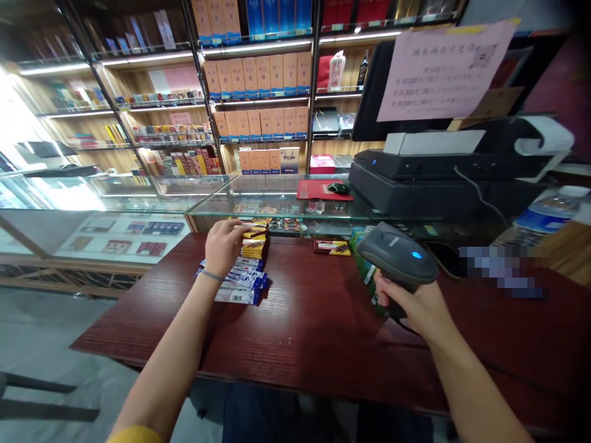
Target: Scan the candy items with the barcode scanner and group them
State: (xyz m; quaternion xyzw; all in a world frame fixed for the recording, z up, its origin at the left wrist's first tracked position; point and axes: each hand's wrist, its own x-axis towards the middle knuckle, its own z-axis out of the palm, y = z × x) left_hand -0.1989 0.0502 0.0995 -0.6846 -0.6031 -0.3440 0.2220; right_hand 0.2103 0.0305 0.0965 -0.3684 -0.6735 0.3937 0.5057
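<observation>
The right hand (418, 301) grips a dark-grey plastic scanner (392, 249) while the left hand (222, 249), closure unclear, meets flat yellow packets (253, 250) far left on the red-brown wooden tabletop (307, 307), apparently selecting, next needing careful pinching.

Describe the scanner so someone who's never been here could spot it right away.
Find the dark red wooden table and look toward its right side. There the right hand grips the scanner, a dark grey handheld device. Unlike the green packaging beside it, it shows a bright blue light on top.
</observation>
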